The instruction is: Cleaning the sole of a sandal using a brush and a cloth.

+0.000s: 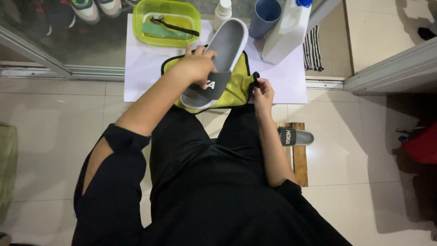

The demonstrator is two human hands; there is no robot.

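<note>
**Grey slide held over a yellow-green cloth**

The person sits over a white sheet (145, 68) spread on the tiled floor. Their left hand (196, 68) is wrapped around the dark strap of a grey slide sandal (227, 43), fingers curled closed over it, so the sandal lies tilted with its heel end near the knees and its toe pointing away toward the containers. Under it lies a yellow-green cloth with black edging (236, 89), draped across the near edge of the sheet. The right hand (262, 93) pinches the cloth's right corner, fingertips closed on the black trim.

Beyond the sandal sits a lime-green plastic tub (193, 18) with a brush and a green tool inside. Next to it stand a small white bottle (223, 11), a blue cup (264, 18) and a large white jug (287, 36). The matching second slide (296, 136) rests on a wooden board (299, 164) just beside the right forearm.
</note>
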